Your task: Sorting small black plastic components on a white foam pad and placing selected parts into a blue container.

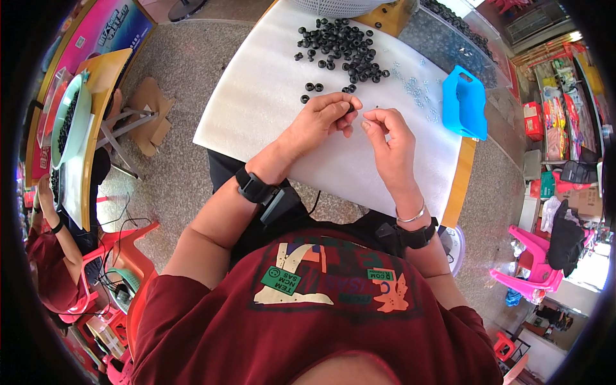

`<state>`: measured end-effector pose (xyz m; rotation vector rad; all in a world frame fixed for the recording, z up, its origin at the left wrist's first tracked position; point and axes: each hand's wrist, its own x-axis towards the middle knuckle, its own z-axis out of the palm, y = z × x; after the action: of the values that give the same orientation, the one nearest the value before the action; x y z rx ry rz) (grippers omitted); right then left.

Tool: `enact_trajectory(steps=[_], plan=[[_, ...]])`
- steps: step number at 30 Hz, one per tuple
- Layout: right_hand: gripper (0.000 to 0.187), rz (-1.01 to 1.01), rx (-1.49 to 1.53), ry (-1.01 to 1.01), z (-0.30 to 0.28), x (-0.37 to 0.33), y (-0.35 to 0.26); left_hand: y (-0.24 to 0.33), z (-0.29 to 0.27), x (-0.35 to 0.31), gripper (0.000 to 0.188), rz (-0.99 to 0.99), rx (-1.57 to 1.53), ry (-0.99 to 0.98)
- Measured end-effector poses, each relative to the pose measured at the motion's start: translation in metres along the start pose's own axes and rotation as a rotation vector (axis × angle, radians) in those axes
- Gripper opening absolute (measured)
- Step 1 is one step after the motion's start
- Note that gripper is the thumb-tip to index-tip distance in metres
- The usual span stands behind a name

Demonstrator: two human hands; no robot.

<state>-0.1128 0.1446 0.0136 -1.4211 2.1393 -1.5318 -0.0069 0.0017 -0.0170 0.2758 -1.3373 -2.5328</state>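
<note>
My left hand (314, 125) is closed, with a small round black part (350, 108) between thumb and fingertips. It hovers over the near part of the white-covered table (250, 96). Just to its right, my right hand (393, 144) is closed in a pinch, thumb against forefinger; whatever it holds is too small to make out. The two hands are close but apart. Beyond them lies a loose pile of the same black ring-like parts (337, 45), with a few stray ones (310, 86) beside my left hand. Tiny clear bluish pieces (418, 91) are scattered to the right of the pile.
A blue plastic tray (463, 106) stands at the table's right edge. Behind are a clear bin (449, 45) of black parts and a grey basket (337, 6). At far left, another person's arm (48, 199) is by a green basin (70, 122). Pink stool (529, 263) at right.
</note>
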Motion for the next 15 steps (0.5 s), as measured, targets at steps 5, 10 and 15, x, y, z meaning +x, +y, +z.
enact_trajectory(steps=[5, 10, 15], plan=[[0.009, -0.026, 0.012, 0.025, 0.001, 0.006, -0.006, 0.000, -0.001, 0.001, 0.023, -0.005, -0.022, 0.001], [0.011, -0.051, 0.007, 0.040, 0.001, 0.009, -0.008, 0.006, 0.004, 0.000, 0.026, 0.028, -0.107, -0.006], [0.016, -0.064, 0.008, 0.067, 0.002, 0.011, -0.018, 0.006, 0.001, 0.000, 0.030, 0.049, -0.108, -0.045]])
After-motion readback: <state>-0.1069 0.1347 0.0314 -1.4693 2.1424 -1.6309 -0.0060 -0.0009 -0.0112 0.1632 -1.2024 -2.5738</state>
